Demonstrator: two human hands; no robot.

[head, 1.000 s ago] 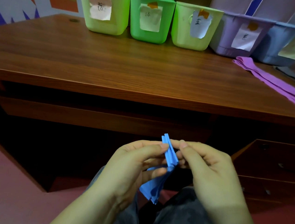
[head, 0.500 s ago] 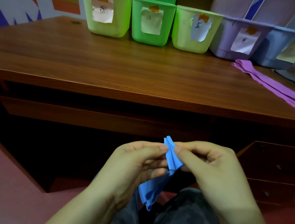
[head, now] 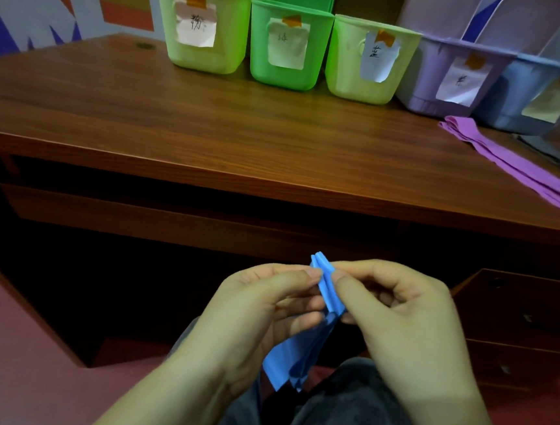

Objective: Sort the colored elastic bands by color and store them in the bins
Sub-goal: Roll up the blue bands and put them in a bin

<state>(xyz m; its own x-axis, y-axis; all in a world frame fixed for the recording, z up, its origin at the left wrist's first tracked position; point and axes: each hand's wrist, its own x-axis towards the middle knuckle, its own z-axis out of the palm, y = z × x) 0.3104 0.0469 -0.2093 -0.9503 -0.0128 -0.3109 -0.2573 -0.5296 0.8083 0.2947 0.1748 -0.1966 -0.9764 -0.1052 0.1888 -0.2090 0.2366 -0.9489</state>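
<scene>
Wooden desk [head: 211, 131] lined with labelled bins [head: 288, 47], both hands' fingers [head: 295, 276] pinching folded blue band [head: 324, 289] below desk edge

bare desk top [head: 211, 128] before the bin row [head: 286, 43]; purple band [head: 519, 169] across its right end

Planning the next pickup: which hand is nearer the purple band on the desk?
Right. The right hand sits below and left of the purple band; the left hand is farther left. Both pinch the blue band.
</scene>
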